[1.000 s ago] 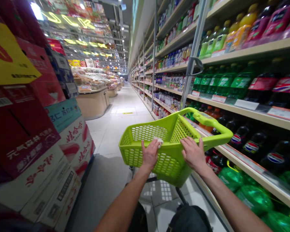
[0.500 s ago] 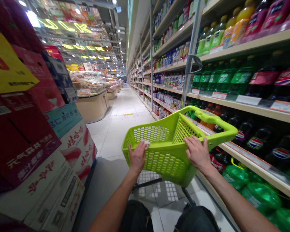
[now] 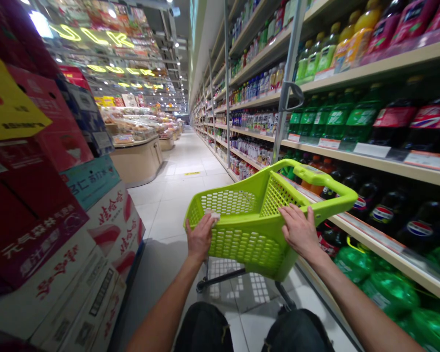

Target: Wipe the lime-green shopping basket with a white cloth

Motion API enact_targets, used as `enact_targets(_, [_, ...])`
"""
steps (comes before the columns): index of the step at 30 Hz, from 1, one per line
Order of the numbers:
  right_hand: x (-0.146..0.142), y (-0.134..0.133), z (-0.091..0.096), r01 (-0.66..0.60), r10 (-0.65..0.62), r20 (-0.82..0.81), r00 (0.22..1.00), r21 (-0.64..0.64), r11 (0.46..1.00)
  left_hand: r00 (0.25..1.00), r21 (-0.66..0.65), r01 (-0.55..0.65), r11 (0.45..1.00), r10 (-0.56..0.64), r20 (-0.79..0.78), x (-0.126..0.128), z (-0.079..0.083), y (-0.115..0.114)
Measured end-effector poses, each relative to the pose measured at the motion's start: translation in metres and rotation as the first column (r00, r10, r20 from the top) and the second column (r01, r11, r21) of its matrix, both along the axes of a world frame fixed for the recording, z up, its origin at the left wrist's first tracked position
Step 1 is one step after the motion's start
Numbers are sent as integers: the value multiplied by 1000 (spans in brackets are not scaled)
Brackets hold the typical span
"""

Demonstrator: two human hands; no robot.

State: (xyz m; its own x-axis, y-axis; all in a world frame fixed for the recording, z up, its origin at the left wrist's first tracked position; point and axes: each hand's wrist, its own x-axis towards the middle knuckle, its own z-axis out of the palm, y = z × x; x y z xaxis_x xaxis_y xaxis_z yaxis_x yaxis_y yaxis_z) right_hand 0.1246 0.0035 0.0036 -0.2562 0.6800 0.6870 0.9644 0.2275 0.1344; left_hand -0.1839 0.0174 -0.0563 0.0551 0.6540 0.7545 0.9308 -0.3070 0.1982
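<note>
A lime-green plastic shopping cart [image 3: 249, 222] stands in front of me, turned sideways, its basket bare inside where I can see it. My left hand [image 3: 199, 238] is at the basket's left end, closed over the near rim with a crumpled white wipe [image 3: 214, 215] pressed under its fingers. Most of the wipe is hidden by the fingers. Close to the handle [image 3: 326, 182], my right hand [image 3: 299, 229] grips the same rim, its fingers curled over the edge and the thumb lying on the near side.
Shelves [image 3: 370, 161] of drink bottles rise close on the right, near the cart's handle. Stacked drink cartons [image 3: 106, 215] stand on the left beneath a yellow sign [image 3: 11, 102]. Ahead runs a tiled aisle [image 3: 183, 166], with a wooden display counter [image 3: 135, 161] at its left.
My left hand has slid a little to the left along the rim with the white wipe. The right hand keeps its place on the cart. The view has shifted slightly.
</note>
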Motion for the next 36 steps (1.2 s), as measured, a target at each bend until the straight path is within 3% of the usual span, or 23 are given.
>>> enact_targets(3, [-1,0,-1,16,-16,-11,1000,1,1000,983,-6,-158,987,158,97,-21,-4,-1])
enact_targets(5, [-3,-1,-1,40,-40,-26,999,4,999,972,-13,-193,981,193,138,-20,-6,-1])
enact_targets(9, [-4,-2,0,40,-40,-4,999,5,999,998,-19,-14,1000,16,61,19,1,0])
enact_targets(11, [-1,-2,0,19,-20,25,999,8,1000,999,-29,44,999,-44,21,27,5,0])
enact_targets(13, [2,-2,0,10,-11,38,999,10,1000,1000,-39,12,999,-11,29,15,4,-1])
enact_targets(17, [2,-2,-1,26,-26,17,1000,7,1000,960,-36,-221,975,224,166,-27,-9,-4])
enact_targets(19, [-1,-2,-1,33,-34,5,999,8,999,952,-48,-242,969,247,183,-27,-12,-4])
enact_targets(25, [-1,-1,-2,25,-25,-4,1000,10,1000,999,-26,21,999,-20,25,12,1,-3])
enact_targets(30, [-2,-3,0,12,-12,-7,1000,11,1000,988,-29,-100,995,102,118,10,2,-3])
enact_targets(36, [-3,-4,1,26,-26,-21,999,-5,1000,993,-61,113,992,-111,32,55,8,-4])
